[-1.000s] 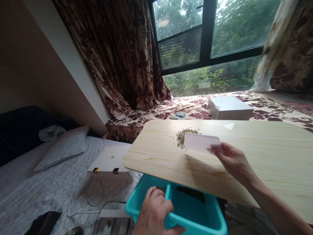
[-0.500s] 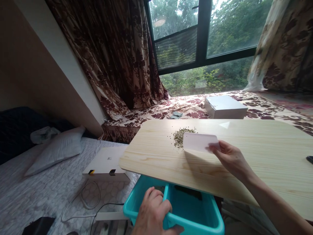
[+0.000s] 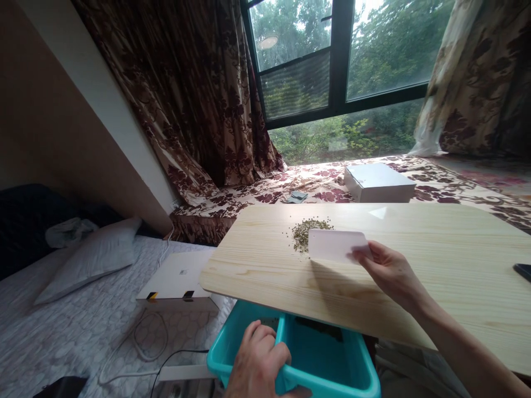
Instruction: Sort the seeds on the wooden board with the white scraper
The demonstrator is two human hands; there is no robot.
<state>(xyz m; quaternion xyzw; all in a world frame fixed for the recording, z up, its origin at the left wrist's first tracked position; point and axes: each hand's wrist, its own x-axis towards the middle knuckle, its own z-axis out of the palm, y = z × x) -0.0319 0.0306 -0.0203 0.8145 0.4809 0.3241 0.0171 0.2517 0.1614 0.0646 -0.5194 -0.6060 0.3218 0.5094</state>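
Observation:
My right hand (image 3: 388, 272) pinches a white plastic scraper card (image 3: 335, 245) that stands on its edge on the light wooden tabletop (image 3: 415, 265). Just left of the card lies a small pile of greenish grains (image 3: 305, 230). Below the table's near edge, my left hand (image 3: 259, 365) grips the rim of a teal plastic bin (image 3: 327, 359), fingers curled over the wall. Something dark lies inside the bin, partly hidden under the table.
A white box (image 3: 379, 182) sits on the floral window bench behind the table. A flat white carton (image 3: 176, 276), cables and a pillow (image 3: 89, 257) lie on the bed to the left. A dark object (image 3: 523, 271) pokes in at the table's right edge. Curtains frame the window.
The view has shifted slightly, so everything sits a little further left. The card and the grain pile keep the same relation; my left hand stays on the bin rim.

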